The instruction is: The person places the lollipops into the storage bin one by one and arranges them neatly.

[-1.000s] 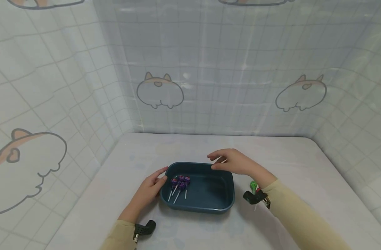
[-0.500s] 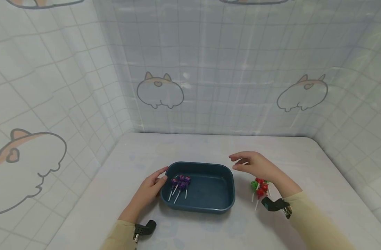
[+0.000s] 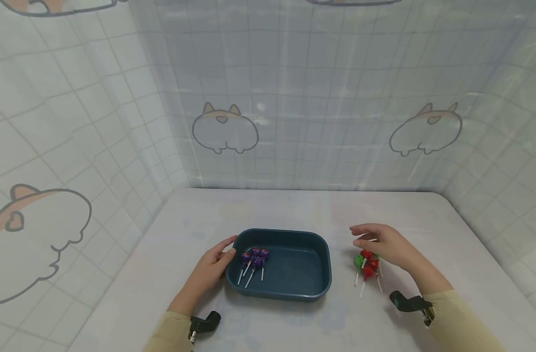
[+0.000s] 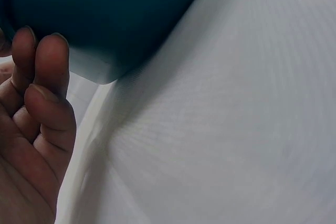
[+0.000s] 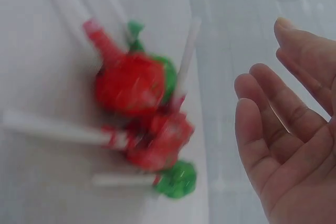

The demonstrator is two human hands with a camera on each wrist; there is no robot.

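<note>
At the left end of a dark teal plastic tub (image 3: 289, 296), my left hand (image 3: 208, 270) rests with its thumb at the rim and its fingertips against the outer wall (image 4: 126, 19). Several purple-wrapped lollipops (image 3: 256, 262) lie inside the tub at its left side, sticks toward me. To the right of the tub lies a bunch of red lollipops (image 3: 368, 272) and green lollipops (image 3: 358, 260) on the table. My right hand (image 3: 388, 244) hovers just behind and above that bunch, fingers loosely bent and holding nothing. The right wrist view shows a red lollipop (image 5: 131, 85) beside the hand.
The white table (image 3: 294, 325) reaches back to a hanging curtain with a grid and cartoon animal print (image 3: 225, 129). Similar curtains stand at the left and right sides. Black wrist cameras (image 3: 204, 322) sit below both hands.
My right hand has moved right from over the tub's far right corner to the red and green lollipops, uncovering them. The left hand, tub and purple lollipops have stayed in place.
</note>
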